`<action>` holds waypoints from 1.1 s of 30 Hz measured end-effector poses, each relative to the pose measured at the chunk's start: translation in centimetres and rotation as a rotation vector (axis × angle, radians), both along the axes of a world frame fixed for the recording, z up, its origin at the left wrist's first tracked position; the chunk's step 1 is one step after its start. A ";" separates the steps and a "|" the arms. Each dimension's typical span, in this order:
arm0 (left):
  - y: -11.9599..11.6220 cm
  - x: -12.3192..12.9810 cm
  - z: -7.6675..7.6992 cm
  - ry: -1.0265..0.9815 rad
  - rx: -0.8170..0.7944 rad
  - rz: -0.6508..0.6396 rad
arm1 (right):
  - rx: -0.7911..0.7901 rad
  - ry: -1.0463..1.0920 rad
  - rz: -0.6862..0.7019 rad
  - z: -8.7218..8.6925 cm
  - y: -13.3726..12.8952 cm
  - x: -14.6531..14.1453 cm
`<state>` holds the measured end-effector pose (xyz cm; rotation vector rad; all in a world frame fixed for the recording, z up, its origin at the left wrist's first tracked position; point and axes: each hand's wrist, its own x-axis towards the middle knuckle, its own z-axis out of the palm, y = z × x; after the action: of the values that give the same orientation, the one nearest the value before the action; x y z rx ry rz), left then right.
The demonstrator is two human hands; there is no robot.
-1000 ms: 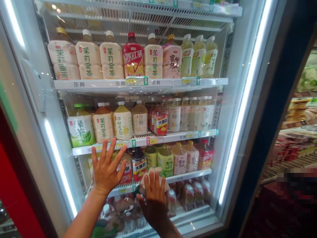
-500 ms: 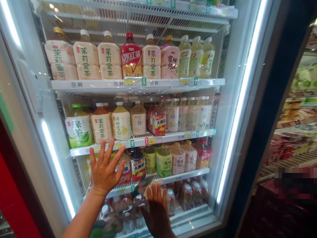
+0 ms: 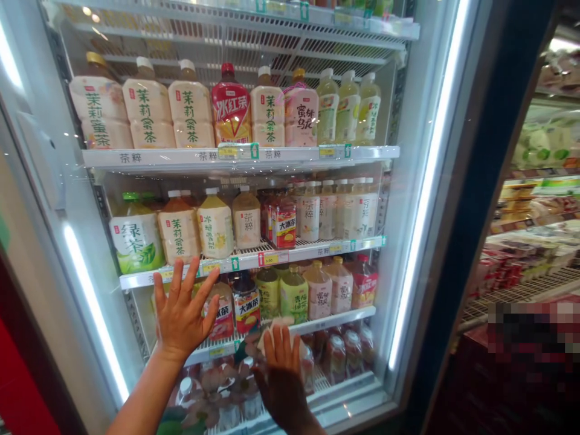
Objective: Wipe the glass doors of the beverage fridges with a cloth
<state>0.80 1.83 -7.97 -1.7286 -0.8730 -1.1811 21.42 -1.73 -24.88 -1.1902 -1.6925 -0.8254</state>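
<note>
My left hand (image 3: pixel 183 314) is spread wide, palm toward the glass door of a lit drinks cooler, in front of the middle shelf's front edge (image 3: pixel 254 260). Its fingers are apart and hold nothing. Lower and to the right, my right hand (image 3: pixel 283 368) lies flat toward the glass with its fingers stretched out. A pale patch (image 3: pixel 267 338) shows around its fingertips; I cannot tell whether it is a cloth or a reflection. Behind my left hand are a green tea bottle (image 3: pixel 138 238) and a jasmine tea bottle (image 3: pixel 179 229). Whether either palm touches the glass is unclear.
Tea bottles fill several shelves, among them a red bottle (image 3: pixel 231 109) on the upper one. Light strips run down both sides, the right strip (image 3: pixel 428 181) beside the dark door frame (image 3: pixel 471 181). Another stocked shelf rack (image 3: pixel 534 235) stands at the right.
The cooler has shifted slightly left in view. Both hands have shifted a little left with it, and their poses look nearly the same.
</note>
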 end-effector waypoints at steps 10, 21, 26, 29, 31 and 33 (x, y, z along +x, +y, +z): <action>-0.1 0.1 0.1 0.007 0.008 0.003 | 0.035 0.074 0.107 17.7 3.6 -2.9; 0.0 0.1 0.1 -0.012 0.002 -0.012 | 0.022 -0.049 0.126 9.3 2.1 -1.9; -0.2 0.0 0.0 -0.005 -0.014 -0.025 | 0.033 -0.060 0.165 19.2 3.6 -3.9; -0.3 0.0 0.1 -0.013 -0.002 -0.023 | 0.070 -0.101 0.152 16.7 4.1 -0.7; -0.3 0.1 0.1 -0.017 0.012 -0.027 | 0.063 -0.004 0.078 13.1 4.7 4.2; -0.2 0.1 0.1 -0.010 0.013 -0.034 | 0.024 0.215 -0.043 10.2 5.5 10.3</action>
<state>0.88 1.60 -7.87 -1.7345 -0.8425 -1.2162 31.70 3.80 -14.71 -1.2559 -1.4834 -0.7148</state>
